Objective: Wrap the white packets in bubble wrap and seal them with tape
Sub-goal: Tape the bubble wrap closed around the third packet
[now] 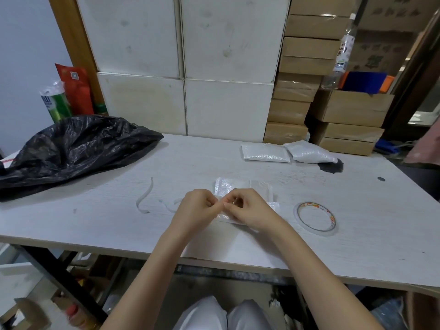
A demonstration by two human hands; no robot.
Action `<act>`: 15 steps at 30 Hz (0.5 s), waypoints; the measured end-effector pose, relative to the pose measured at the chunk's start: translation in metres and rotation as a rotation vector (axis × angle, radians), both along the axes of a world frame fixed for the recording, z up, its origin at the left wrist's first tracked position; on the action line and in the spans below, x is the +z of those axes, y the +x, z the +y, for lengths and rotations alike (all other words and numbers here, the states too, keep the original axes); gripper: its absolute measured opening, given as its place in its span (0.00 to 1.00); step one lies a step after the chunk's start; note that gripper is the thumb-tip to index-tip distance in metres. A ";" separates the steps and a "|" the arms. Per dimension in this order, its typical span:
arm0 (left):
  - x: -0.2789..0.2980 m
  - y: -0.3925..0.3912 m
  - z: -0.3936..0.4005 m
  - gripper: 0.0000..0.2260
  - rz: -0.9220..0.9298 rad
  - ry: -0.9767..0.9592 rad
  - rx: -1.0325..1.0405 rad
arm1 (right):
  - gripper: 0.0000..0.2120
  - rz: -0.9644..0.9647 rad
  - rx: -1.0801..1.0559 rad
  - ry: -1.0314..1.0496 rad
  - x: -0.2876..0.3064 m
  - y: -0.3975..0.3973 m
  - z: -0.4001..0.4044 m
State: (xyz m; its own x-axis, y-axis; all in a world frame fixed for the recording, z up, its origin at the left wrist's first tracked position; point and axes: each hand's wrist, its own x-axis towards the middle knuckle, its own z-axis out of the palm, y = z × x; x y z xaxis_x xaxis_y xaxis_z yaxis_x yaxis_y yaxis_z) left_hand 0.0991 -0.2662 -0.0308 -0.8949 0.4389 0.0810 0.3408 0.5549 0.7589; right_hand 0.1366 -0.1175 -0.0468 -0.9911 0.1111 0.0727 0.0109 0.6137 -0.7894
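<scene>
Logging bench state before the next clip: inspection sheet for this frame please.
Surface: white table, dark stain at the far right.
Job's things: bubble wrap bundle under both hands; two white packets at the far edge; tape roll flat, right of the hands.
Clutter: black plastic bag at left; white strips.
Grippers: left hand and right hand meet over the bundle, fingers curled, pinching at something small.
Cables: nothing seen.
Surroundings: white boxes, cardboard boxes, bottle.
</scene>
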 end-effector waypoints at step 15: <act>-0.005 -0.008 -0.013 0.06 -0.220 0.187 -0.103 | 0.03 0.020 -0.056 0.064 0.006 0.005 -0.008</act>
State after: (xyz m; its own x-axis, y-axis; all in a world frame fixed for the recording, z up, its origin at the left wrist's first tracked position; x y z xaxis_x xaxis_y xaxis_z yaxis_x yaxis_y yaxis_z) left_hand 0.0916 -0.2791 -0.0353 -0.8515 0.5239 -0.0220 0.2041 0.3698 0.9064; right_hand 0.1421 -0.1252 -0.0410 -0.9817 0.1609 0.1015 0.0310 0.6619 -0.7489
